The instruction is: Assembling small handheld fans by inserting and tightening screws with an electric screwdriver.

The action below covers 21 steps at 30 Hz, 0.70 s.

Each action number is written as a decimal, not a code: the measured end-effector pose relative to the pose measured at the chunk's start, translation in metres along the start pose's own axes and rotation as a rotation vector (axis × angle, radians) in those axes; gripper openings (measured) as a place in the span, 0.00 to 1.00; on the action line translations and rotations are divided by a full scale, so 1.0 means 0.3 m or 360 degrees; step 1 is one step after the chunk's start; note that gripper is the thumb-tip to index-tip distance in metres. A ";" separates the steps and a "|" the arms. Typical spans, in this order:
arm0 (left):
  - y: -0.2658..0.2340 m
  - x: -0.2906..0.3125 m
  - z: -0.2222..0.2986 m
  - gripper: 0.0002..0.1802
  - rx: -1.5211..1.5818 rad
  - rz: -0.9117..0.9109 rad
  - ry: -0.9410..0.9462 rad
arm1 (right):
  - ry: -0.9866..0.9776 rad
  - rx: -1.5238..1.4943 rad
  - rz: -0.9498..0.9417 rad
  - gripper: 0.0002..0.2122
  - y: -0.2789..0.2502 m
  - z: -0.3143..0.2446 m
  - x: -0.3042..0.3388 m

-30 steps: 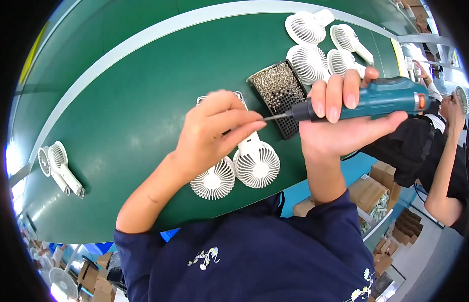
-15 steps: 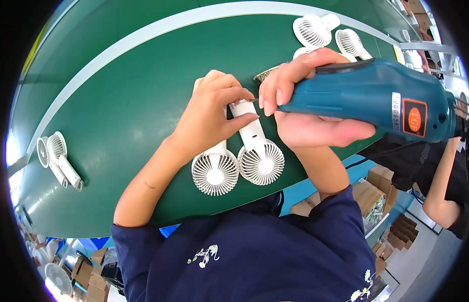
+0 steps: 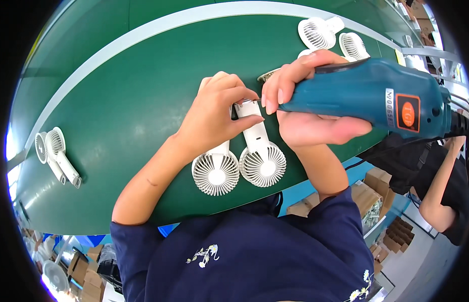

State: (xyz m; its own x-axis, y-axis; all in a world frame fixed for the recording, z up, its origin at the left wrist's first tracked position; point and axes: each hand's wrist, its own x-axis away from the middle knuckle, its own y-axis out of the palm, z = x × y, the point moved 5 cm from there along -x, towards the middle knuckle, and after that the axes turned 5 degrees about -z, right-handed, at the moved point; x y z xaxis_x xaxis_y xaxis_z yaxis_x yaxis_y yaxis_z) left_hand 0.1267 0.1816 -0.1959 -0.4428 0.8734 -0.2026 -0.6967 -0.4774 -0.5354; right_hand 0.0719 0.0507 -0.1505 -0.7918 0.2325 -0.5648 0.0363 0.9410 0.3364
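Newly tilted, the driver (image 3: 363, 98), clasped in the right hand (image 3: 302, 125), aims at the fan (image 3: 255, 135) on the table (image 3: 139, 100). Left hand (image 3: 213, 110) curls by its handle, grip unclear; in-line pressure should help.

Worktop (image 3: 144, 75): green, glossy, extending beyond both hands; pale strip (image 3: 234, 8) along far side. Nearer the body than the left hand (image 3: 214, 108): two white handheld fans (image 3: 267, 167), heads side by side, handles running up to that hand. Well left of it: second white pair (image 3: 56, 142), close together. Beyond the right hand (image 3: 307, 98): more white fans (image 3: 317, 33); corner of a container (image 3: 266, 76), mostly hidden.
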 end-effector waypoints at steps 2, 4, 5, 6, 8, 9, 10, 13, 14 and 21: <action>-0.001 0.003 0.002 0.17 0.0002 0.0006 0.0002 | -0.0032 0.0006 -0.0014 0.53 -0.001 -0.011 -0.006; -0.001 0.002 0.007 0.17 0.0016 0.0025 0.0049 | -0.0063 0.0014 -0.0029 0.54 0.005 -0.023 -0.015; -0.001 0.002 0.008 0.17 0.0019 0.0024 0.0047 | -0.0076 0.0008 -0.0020 0.54 0.008 -0.030 -0.019; -0.001 0.003 0.012 0.17 -0.0003 0.0029 0.0064 | -0.0089 0.0001 -0.0011 0.54 0.009 -0.035 -0.021; -0.003 0.002 0.017 0.16 -0.0022 0.0032 0.0085 | -0.0059 -0.0024 -0.0018 0.54 0.003 -0.032 -0.016; -0.001 0.000 0.016 0.16 -0.0014 0.0012 0.0079 | -0.0030 -0.0052 -0.0027 0.53 0.001 -0.030 -0.014; 0.003 -0.001 0.015 0.16 -0.0006 -0.0007 0.0072 | -0.0028 -0.0051 -0.0026 0.53 0.003 -0.032 -0.013; 0.007 -0.001 0.013 0.16 -0.0022 -0.0011 0.0082 | -0.0028 0.0078 0.0007 0.54 0.006 -0.038 -0.011; 0.009 -0.001 0.012 0.16 -0.0019 -0.0011 0.0084 | -0.0046 0.0054 -0.0034 0.54 0.008 -0.036 -0.012; 0.008 -0.004 0.020 0.16 0.0011 -0.0028 0.0100 | 0.0003 0.0097 0.0038 0.54 0.000 -0.039 -0.005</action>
State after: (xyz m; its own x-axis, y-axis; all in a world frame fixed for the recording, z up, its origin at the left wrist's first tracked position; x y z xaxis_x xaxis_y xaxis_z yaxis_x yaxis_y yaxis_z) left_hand 0.1220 0.1787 -0.1921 -0.3942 0.8860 -0.2442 -0.7083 -0.4622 -0.5335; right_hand 0.0659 0.0474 -0.1409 -0.7916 0.2543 -0.5556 0.0922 0.9486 0.3029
